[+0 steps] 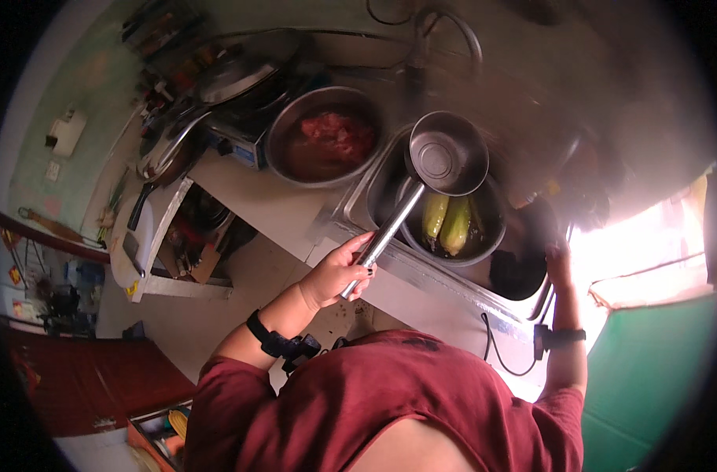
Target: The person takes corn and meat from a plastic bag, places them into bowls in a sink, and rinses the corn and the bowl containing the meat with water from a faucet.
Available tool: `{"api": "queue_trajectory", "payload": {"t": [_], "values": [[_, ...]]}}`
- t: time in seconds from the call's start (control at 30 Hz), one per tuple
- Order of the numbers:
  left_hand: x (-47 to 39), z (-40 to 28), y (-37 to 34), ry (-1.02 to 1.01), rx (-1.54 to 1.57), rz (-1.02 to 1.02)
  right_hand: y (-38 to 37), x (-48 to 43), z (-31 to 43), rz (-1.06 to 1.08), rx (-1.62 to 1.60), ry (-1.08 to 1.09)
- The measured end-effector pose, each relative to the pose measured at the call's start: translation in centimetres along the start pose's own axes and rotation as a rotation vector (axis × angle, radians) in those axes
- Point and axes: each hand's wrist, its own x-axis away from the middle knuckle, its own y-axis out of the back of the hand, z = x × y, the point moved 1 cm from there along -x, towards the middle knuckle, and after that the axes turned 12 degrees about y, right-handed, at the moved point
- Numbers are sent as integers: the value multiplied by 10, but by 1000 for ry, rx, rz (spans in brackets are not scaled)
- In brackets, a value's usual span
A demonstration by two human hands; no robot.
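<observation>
My left hand (349,268) is wrapped around the handle of a metal dipper (448,154) with a deep round bowl. The dipper's bowl is held over a round metal basin (500,233) in the sink (351,207). Inside that basin lie long green vegetables (454,227), wet and shiny, partly hidden by the dipper. By the sink's right rim is my right hand (559,259); its fingers are dim and blurred, so whether they grip anything is unclear.
A metal basin (276,159) holding raw red meat (338,133) in liquid stands left of the sink. Behind it are a stove (234,144) and a lidded wok (240,76). Further left, a cleaver (133,253) lies on a round white board (122,274). A faucet (416,65) rises behind the sink.
</observation>
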Motion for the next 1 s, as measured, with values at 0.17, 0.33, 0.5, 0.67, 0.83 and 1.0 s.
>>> {"api": "queue_trajectory", "payload": {"t": [0.17, 0.33, 0.5, 0.67, 0.83, 1.0], "values": [[33, -9, 10, -168, 21, 40, -7, 7, -4, 19, 124, 83], [37, -59, 21, -338, 6, -40, -22, 10, 53, 82, 174, 5], [15, -121, 44, -402, 88, -193, -40, 17, 103, 141, 168, -98], [-17, -164, 73, -397, 107, -171, -52, 33, 110, 135, 243, -90], [-52, -182, 89, -330, 185, -164, -58, 57, 98, 97, 141, -257], [-79, -202, 109, -299, 334, -89, -65, 71, 103, 101, 67, -347]]}}
